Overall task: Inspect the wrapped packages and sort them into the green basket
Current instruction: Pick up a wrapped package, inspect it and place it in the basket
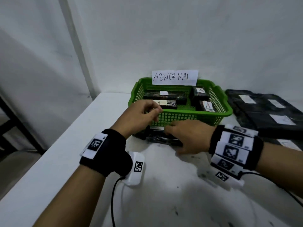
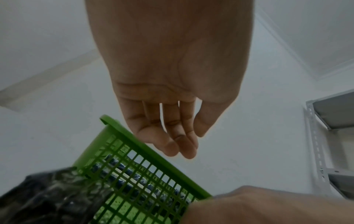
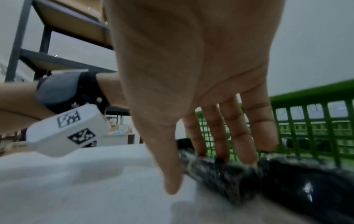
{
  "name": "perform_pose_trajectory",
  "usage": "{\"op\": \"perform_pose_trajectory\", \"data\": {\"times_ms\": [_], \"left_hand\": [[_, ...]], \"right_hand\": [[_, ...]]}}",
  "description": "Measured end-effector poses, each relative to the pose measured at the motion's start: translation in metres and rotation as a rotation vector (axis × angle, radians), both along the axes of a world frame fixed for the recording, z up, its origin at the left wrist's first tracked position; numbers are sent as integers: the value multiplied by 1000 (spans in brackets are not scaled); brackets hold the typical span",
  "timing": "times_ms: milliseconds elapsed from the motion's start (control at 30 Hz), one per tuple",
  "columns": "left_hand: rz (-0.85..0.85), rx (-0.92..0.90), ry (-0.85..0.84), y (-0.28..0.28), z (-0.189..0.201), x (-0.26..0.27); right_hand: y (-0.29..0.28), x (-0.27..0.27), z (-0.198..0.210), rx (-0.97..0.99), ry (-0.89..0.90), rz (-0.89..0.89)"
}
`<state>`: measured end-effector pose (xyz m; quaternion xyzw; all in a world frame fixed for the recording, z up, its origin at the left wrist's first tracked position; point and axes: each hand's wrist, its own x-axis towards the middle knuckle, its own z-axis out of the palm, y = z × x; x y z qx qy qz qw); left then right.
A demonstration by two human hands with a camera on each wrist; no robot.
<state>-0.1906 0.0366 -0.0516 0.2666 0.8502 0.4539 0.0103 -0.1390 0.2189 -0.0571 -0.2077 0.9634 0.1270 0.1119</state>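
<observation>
The green basket (image 1: 205,114) stands at the back of the white table and holds several black wrapped packages (image 1: 167,95) with white labels. One more black wrapped package (image 1: 162,139) lies on the table against the basket's front wall. My right hand (image 1: 173,135) rests on it: in the right wrist view the straight fingers (image 3: 216,133) touch the top of the package (image 3: 229,174) and the thumb points down at its near edge. My left hand (image 1: 152,113) hovers at the basket's front left corner, fingers loosely bent and holding nothing, as the left wrist view shows (image 2: 184,136).
A paper sign reading ABNORMAL (image 1: 174,77) stands on the basket's back rim. A pile of black labelled packages (image 1: 265,112) lies to the right of the basket. The table's left edge (image 1: 68,133) drops off. A wall rises close behind.
</observation>
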Motion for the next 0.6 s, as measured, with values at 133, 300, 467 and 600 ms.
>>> {"op": "perform_pose_trajectory", "data": {"times_ms": [133,300,467,600], "left_hand": [[11,35,-37,-3,-3,11],[42,66,13,-4,-2,21],[30,172,-56,-5,-1,23],[-48,298,-159,10,0,23]], "right_hand": [[-1,0,-16,-134,45,-48],[16,10,-6,-614,94,-146],[38,18,11,-1253,291,-294],[42,19,19,-1695,179,-399]]}}
